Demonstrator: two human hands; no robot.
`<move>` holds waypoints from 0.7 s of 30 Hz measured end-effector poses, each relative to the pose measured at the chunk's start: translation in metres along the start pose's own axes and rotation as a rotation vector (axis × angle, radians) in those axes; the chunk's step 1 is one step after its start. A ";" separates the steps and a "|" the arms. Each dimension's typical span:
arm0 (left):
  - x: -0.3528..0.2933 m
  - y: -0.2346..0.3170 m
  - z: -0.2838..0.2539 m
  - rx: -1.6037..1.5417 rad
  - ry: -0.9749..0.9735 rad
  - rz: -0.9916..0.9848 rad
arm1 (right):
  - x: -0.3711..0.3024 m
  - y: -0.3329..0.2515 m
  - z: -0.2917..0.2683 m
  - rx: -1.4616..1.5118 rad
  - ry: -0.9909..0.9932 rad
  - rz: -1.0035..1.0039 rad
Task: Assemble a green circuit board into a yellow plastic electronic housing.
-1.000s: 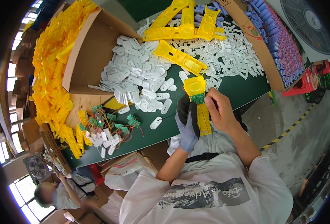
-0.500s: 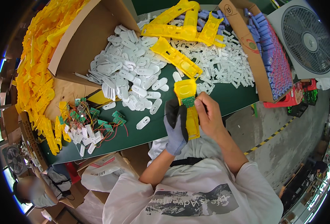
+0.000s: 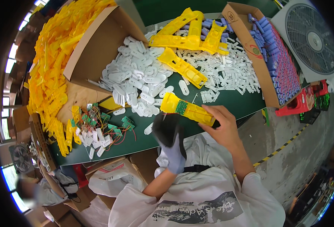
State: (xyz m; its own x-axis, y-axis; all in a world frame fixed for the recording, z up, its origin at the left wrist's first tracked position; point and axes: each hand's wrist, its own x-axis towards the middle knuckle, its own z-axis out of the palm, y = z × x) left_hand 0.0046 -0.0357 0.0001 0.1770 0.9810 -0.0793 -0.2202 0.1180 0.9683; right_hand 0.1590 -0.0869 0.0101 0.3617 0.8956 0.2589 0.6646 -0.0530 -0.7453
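Observation:
A yellow plastic casing half point(image 3: 198, 113) lies slantwise over the near table edge, its wide end to the left. Set across its middle is a small green circuit board point(image 3: 181, 107). My right hand point(image 3: 224, 126), bare, grips the narrow right end between thumb and fingers. Just below the wide end is my left hand point(image 3: 169, 132), in a grey and black glove. Its fingers are smeared by motion, and whether they touch the casing does not show. Farther back, more yellow casing halves point(image 3: 184, 68) rest on small white plastic parts point(image 3: 231, 68).
White oval covers point(image 3: 136, 75) spill from a tipped cardboard box point(image 3: 95, 45). Wired green boards point(image 3: 99, 121) lie at the left, beside a tall heap of yellow casings point(image 3: 50, 72). At the right stand a carton of purple battery cells point(image 3: 278, 64) and a grey fan point(image 3: 313, 39).
The casing has turned from upright to slantwise, its wide end swinging left. My left hand has let go of its former grip around the casing's middle and dropped below; my right hand has shifted to the narrow end.

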 end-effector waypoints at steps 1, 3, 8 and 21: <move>-0.015 -0.015 -0.012 0.198 0.103 0.210 | 0.001 0.003 -0.004 0.007 0.019 0.005; -0.036 -0.034 -0.059 0.701 -0.129 0.435 | 0.003 0.014 -0.012 0.005 0.016 -0.045; 0.012 0.048 -0.002 1.214 -0.514 0.773 | -0.003 0.028 -0.024 -0.021 -0.070 -0.086; 0.066 0.045 -0.004 1.150 -0.648 0.664 | -0.006 0.032 -0.039 0.097 -0.146 0.058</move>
State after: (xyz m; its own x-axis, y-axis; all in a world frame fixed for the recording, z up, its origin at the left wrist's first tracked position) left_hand 0.0030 0.0348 0.0373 0.8062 0.5307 0.2616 0.3790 -0.8027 0.4605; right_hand 0.2037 -0.1107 0.0081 0.2942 0.9473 0.1268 0.5766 -0.0701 -0.8140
